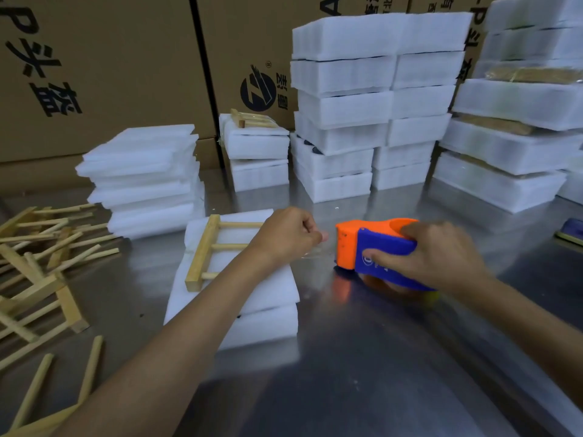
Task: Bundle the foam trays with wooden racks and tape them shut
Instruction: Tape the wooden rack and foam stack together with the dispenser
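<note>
Right hand (441,253): grasps tape dispenser (375,247). Left hand (290,234): pinches tape end (312,251), wrist over foam tray (239,279).

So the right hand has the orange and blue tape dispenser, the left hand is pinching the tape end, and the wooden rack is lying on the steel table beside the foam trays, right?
Not quite. The head view shows the wooden rack lying on top of the foam trays, not on the table beside them. The rest holds: the right hand grips the orange and blue tape dispenser, and the left hand pinches the tape end.
</note>
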Available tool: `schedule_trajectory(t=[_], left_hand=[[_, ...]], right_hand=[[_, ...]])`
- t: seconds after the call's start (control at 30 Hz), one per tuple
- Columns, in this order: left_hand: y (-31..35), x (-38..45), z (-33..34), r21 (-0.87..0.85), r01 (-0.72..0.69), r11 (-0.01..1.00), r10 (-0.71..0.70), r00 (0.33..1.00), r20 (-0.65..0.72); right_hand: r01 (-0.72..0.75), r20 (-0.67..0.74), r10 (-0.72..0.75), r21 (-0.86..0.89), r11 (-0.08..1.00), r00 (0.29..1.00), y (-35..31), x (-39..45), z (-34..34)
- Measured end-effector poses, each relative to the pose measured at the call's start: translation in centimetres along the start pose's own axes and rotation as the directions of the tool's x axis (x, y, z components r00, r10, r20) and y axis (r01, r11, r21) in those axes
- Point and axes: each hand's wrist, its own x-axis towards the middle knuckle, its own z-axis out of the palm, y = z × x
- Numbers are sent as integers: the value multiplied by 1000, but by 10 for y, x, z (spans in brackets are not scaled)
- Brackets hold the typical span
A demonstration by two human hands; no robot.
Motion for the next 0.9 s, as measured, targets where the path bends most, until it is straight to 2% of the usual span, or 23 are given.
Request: schedule_trajectory(t=[0.1,0.4,0.7,0.8,0.9], left_hand=[[1,0,2,-35,-4,999,4,1000,-17],[2,-2,1,-73,-11,997,14,999,38],[2,-3,-1,-92,-61,994,63,998,17],[-2,-3,-3,-265,-83,961,63,994,-84],[-5,-1,-4,-371,-97,924,52,990,-130]], right_hand=[[-21,96,25,-40,999,995,-5,30,-28],[111,311,-20,-279,954,950,-60,74,-57],[163,311,-45,-366,916,949,-99,84,-60],[202,315,-51,-466,861,948,-99,84,-58],[120,311,23,-430,895,950,-81,81,-55]])
